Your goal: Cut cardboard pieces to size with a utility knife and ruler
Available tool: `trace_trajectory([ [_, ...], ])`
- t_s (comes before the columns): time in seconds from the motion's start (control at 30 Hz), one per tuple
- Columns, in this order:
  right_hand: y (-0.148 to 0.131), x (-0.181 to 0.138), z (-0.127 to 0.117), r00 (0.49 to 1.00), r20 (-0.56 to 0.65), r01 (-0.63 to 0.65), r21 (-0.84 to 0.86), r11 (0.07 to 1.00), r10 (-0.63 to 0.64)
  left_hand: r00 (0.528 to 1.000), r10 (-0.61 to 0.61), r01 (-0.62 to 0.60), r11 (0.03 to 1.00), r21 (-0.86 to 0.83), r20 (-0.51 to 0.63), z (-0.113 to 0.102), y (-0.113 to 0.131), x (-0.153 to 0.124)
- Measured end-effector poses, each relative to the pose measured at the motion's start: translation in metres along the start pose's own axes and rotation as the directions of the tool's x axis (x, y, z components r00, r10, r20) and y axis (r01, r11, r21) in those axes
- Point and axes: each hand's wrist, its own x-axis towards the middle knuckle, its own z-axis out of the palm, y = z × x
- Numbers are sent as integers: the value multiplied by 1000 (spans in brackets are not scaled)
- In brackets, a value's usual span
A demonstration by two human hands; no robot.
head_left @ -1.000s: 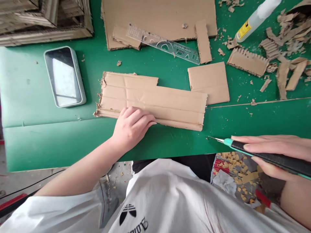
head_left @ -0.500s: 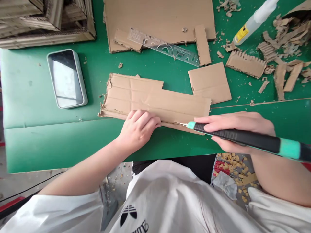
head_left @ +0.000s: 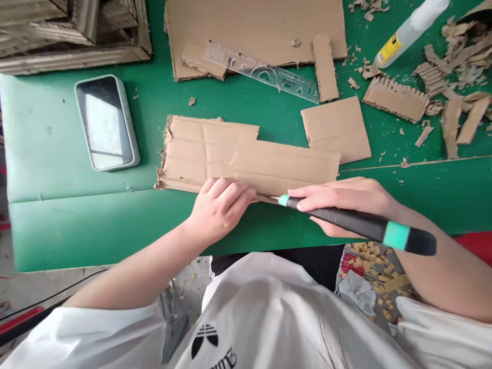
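A long, notched piece of cardboard (head_left: 246,156) lies on the green table, its left end torn and ragged. My left hand (head_left: 223,207) is closed on its near edge, knuckles bent, fingertips curled over the border. In my right hand (head_left: 338,202) is a black-and-teal utility knife (head_left: 346,218), gripped with the index finger stretched along it. Its thin blade meets the cardboard's near edge, just right of my left fingers. A narrow strip along that edge shows beside the blade. My right hand covers the cardboard's near right corner.
A phone (head_left: 107,123) lies at left, below stacked cardboard frames (head_left: 77,59). Behind the work are a large cardboard sheet (head_left: 253,25), a clear ruler (head_left: 265,74) and a square cardboard piece (head_left: 338,128). A glue bottle (head_left: 407,38) and cardboard scraps (head_left: 453,72) lie at right.
My right hand has moved the knife left along the near edge, bringing the blade close to my left fingers. The knife's rear end now shows whole. My left hand has barely moved.
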Motion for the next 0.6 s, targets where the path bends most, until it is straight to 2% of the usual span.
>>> trace_trajectory([
  [0.23,-12,-20,-29,990,53,-130,-19,991,131,1000,-1,1,1000,19,-8,-1,-1,-2],
  [0.33,-18,-31,-45,978,85,-180,-107,978,189,999,-3,4,1000,31,-35,-2,-2,-3],
  [0.47,-24,-44,-59,970,104,-195,-204,960,219,999,3,-1,1000,32,-47,-3,-4,-3],
  [0.6,-29,-54,-63,970,89,-197,-265,944,227,999,-3,4,1000,28,-40,-3,-6,-2],
])
